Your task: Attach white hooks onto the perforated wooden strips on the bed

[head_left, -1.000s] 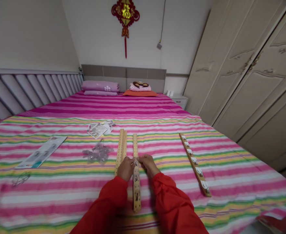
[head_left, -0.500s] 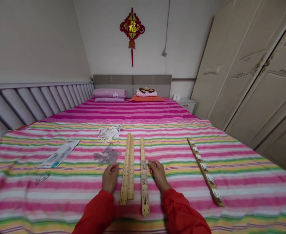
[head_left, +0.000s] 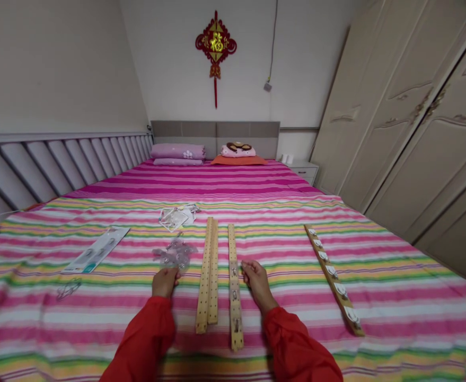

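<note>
My left hand (head_left: pixel 165 282) has its fingers curled at the near edge of a pile of clear adhesive hooks (head_left: pixel 176 253), with the fingertips on one of them. To the right of it, two perforated wooden strips (head_left: pixel 208 276) lie side by side. A third perforated wooden strip (head_left: pixel 233 244) bears several clear hooks with metal parts along its nearer half. Close against that strip's right edge is my right hand (head_left: pixel 256 278), fingers pinched together; whatever they hold, if anything, is too small to make out.
Far right lies a wooden strip with white hooks (head_left: pixel 332 273). On the left are a packaged hook card (head_left: pixel 97 249) and loose metal wire pieces (head_left: pixel 69 288). Small packets (head_left: pixel 177 216) lie beyond the clear pile. Everything rests on a striped bedsheet (head_left: pixel 280 339).
My left hand has moved left, away from the paired wooden strips, to the near edge of the clear hook pile. My right hand stays beside the strip with the clear hooks.
</note>
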`<state>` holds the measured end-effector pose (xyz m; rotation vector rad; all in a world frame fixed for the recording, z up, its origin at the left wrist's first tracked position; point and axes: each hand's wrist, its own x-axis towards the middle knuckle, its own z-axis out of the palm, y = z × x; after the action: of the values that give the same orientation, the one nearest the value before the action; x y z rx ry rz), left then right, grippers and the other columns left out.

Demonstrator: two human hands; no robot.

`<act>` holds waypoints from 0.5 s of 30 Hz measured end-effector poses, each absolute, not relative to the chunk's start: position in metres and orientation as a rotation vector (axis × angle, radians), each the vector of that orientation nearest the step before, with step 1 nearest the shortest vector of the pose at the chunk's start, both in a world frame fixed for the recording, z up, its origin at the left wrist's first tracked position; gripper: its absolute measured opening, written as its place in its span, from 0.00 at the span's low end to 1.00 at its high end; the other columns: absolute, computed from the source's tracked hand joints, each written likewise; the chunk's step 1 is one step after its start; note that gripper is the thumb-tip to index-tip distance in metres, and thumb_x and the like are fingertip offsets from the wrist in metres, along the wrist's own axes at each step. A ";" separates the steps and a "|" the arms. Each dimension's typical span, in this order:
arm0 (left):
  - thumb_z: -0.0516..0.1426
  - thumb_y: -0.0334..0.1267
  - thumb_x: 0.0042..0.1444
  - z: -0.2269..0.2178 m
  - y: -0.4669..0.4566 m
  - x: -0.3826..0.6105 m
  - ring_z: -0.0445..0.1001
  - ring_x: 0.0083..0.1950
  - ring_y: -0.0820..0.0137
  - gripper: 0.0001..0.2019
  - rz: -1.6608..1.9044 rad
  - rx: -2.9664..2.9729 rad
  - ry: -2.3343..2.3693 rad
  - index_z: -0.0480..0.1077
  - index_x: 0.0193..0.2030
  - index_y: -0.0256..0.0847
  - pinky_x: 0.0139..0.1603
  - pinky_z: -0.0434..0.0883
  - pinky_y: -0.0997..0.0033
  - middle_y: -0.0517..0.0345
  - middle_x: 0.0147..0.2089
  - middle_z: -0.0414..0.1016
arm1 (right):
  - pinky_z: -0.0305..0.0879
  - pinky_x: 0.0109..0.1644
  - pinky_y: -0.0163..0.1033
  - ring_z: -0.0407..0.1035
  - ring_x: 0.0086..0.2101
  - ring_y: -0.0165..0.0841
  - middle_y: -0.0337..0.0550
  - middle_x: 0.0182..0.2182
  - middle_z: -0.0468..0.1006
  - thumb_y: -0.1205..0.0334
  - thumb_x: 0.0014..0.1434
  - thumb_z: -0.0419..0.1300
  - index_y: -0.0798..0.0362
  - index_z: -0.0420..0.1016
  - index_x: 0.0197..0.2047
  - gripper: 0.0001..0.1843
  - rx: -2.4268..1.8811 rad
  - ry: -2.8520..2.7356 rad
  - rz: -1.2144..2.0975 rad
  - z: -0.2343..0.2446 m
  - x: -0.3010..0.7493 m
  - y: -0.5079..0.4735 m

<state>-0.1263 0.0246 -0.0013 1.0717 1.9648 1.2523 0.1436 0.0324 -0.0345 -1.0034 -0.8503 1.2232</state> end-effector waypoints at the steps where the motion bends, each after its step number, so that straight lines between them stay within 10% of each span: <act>1: 0.54 0.45 0.41 -0.001 0.022 -0.126 0.60 0.15 0.75 0.13 1.257 1.031 1.936 0.61 0.13 0.44 0.18 0.58 0.74 0.62 0.12 0.63 | 0.44 0.17 0.30 0.53 0.14 0.24 0.29 0.13 0.63 0.50 0.42 0.67 0.55 0.73 0.30 0.18 -1.002 -0.849 1.225 -0.034 0.144 0.032; 15: 0.65 0.45 0.29 0.022 -0.014 -0.115 0.50 0.13 0.86 0.18 1.371 0.558 1.409 0.62 0.20 0.38 0.14 0.44 0.84 0.71 0.14 0.59 | 0.42 0.16 0.29 0.52 0.14 0.22 0.29 0.13 0.64 0.51 0.41 0.68 0.56 0.72 0.28 0.18 -0.966 -0.810 1.254 -0.036 0.144 0.033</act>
<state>-0.1151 -0.0144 0.0216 0.5583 1.4088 1.3712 0.1442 0.0325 -0.0361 -0.9661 -0.8100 1.2541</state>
